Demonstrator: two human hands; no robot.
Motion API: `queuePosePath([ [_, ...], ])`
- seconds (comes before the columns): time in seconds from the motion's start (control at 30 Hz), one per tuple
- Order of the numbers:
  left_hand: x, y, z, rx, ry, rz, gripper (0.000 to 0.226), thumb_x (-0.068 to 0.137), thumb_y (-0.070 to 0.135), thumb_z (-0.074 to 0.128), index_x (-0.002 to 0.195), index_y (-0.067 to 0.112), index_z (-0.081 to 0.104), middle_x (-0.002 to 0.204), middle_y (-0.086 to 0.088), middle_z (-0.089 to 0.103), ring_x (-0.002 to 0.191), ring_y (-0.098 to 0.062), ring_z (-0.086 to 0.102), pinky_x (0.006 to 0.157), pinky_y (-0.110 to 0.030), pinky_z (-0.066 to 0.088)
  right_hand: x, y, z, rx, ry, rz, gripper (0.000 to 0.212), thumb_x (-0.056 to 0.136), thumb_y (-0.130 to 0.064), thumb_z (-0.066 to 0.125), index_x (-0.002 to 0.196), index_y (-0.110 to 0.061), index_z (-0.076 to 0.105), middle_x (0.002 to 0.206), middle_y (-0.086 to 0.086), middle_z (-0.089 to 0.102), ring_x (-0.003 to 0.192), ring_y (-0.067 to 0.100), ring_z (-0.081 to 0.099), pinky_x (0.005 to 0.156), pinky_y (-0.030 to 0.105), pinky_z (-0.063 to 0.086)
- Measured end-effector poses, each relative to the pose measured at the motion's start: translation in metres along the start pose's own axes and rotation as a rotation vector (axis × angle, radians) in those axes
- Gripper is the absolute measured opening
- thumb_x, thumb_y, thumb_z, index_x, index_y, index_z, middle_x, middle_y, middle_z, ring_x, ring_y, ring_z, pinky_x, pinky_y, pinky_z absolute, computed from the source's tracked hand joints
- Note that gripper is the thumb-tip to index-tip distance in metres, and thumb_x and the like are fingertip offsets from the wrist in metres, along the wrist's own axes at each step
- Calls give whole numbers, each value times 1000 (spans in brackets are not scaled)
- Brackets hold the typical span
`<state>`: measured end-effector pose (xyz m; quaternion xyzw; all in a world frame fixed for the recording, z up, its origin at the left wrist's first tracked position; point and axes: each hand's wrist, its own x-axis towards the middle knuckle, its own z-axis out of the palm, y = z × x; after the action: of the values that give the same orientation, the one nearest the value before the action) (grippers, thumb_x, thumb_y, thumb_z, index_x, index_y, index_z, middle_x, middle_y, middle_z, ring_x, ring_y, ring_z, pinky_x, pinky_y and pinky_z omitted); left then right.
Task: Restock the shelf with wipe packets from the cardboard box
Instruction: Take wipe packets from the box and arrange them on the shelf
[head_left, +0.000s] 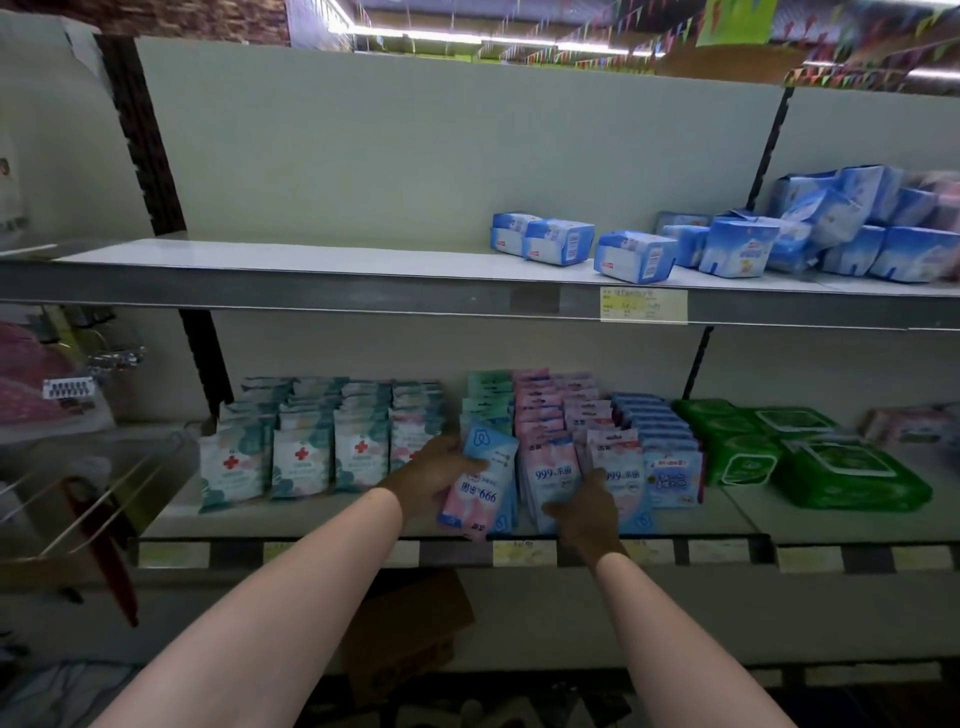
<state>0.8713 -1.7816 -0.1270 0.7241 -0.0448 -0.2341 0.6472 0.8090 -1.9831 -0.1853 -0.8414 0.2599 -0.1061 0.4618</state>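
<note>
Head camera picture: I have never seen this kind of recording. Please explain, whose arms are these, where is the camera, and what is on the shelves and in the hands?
There is no machine here. The camera sits on a person's head and looks forward and down, so the two bare arms are the person's own. The left hand grips a few pink and blue wipe packets, turned upside down. The right hand touches the front pink packet standing in a row on the lower shelf. Beside it stand red-cross packets and green wipe packs. The upper shelf carries blue packs. A cardboard box lies below.
</note>
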Motion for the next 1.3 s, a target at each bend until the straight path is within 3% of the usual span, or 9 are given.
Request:
queuePosePath([
  [0.27, 2, 5, 11, 30, 0, 45, 35, 89, 21, 66, 123, 19, 59, 103, -4, 73, 91, -22, 70, 72, -34, 56, 4, -7, -11, 13, 27, 8, 49, 91, -20, 66, 124, -8, 33, 119, 19, 60, 102, 36, 62, 73, 35, 52],
  [0.47, 5, 23, 17, 69, 4, -33, 54, 77, 2, 74, 122, 21, 49, 115, -11, 61, 101, -33, 64, 81, -45, 57, 13, -6, -27, -20, 57, -34, 29, 94, -30, 58, 108, -8, 43, 109, 16, 62, 96, 32, 62, 73, 34, 48],
  [0.57, 6, 29, 19, -23, -21, -110, 44, 75, -7, 69, 116, 6, 58, 112, -20, 65, 98, -38, 66, 82, -57, 56, 14, -3, -32, 42, 92, -34, 29, 94, -38, 56, 101, -14, 43, 97, 12, 64, 81, 29, 66, 67, 38, 56],
  [0.67, 8, 34, 21, -100, 22, -149, 37, 76, -1, 70, 112, 0, 60, 111, -24, 67, 98, -38, 68, 81, -56, 56, 17, 2, -34, 63, 83, -32, 26, 92, -38, 57, 97, -16, 43, 93, 11, 66, 79, 30, 67, 70, 44, 59],
  [0.83, 13, 27, 25, -227, 117, -127, 25, 78, 0, 71, 101, -2, 62, 103, -22, 67, 90, -34, 67, 79, -48, 57, 12, -2, -38, 139, 47, 6, 26, 92, -30, 61, 96, -9, 46, 93, 16, 65, 76, 31, 68, 43, 27, 52],
  [0.97, 15, 17, 36, -297, 91, -109, 30, 76, -6, 69, 106, -3, 64, 110, -23, 67, 96, -36, 66, 81, -46, 56, 10, -3, -40, 161, 25, 9, 18, 93, -23, 59, 91, -11, 47, 90, 18, 68, 68, 28, 67, 39, 21, 46],
  [1.13, 8, 8, 57, -345, -37, -62, 28, 78, -19, 58, 100, -3, 67, 110, -21, 68, 106, -36, 65, 96, -48, 51, 11, 0, -41, 162, 20, 13, 18, 91, -26, 61, 85, -16, 48, 87, 15, 68, 71, 29, 67, 54, 33, 57],
  [1.2, 10, 2, 64, -317, -51, -52, 37, 75, -21, 59, 107, -5, 67, 110, -21, 69, 104, -35, 66, 92, -48, 53, 16, 9, -40, 136, 36, 29, 20, 88, -31, 62, 85, -18, 49, 87, 14, 69, 77, 31, 68, 67, 47, 60],
  [1.3, 19, -7, 73, -165, -16, -44, 40, 68, -17, 67, 106, -4, 69, 105, -20, 71, 96, -34, 69, 84, -52, 56, 20, 17, -40, 118, 55, 22, 19, 88, -31, 62, 86, -18, 49, 88, 12, 69, 80, 30, 67, 73, 50, 59],
])
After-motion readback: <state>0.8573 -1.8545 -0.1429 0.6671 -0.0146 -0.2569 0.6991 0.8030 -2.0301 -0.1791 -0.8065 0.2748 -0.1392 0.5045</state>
